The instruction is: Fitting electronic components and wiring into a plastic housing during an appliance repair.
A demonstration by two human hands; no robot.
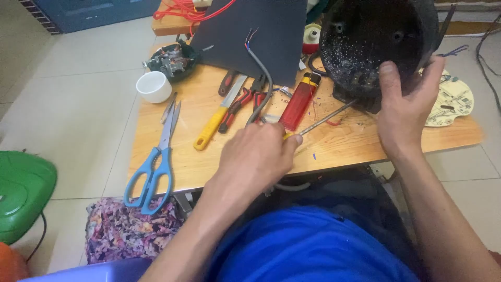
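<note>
- Our right hand (404, 112) grips the rim of the round black metal housing (373, 39), thumb inside the rim, fingers closed behind it. The housing stands tilted on the far right part of the low wooden table (209, 162), open face toward us.
- Our left hand (255, 156) is closed around the yellow handle of the slim steel-shaft screwdriver (326, 119); the tip reaches the housing's lower edge.
- We judge the step in hand to be working a fastener at the housing's base. The next move calls for keeping the shaft in line and the housing steady.
- Room is tight to the left: the red rectangular lighter (299, 102) lies just beside the shaft, the red-handled pliers (237, 104) and yellow-handled knife (219, 116) near.
- The blue-handled scissors (154, 162) overhang the table's near edge.
</note>
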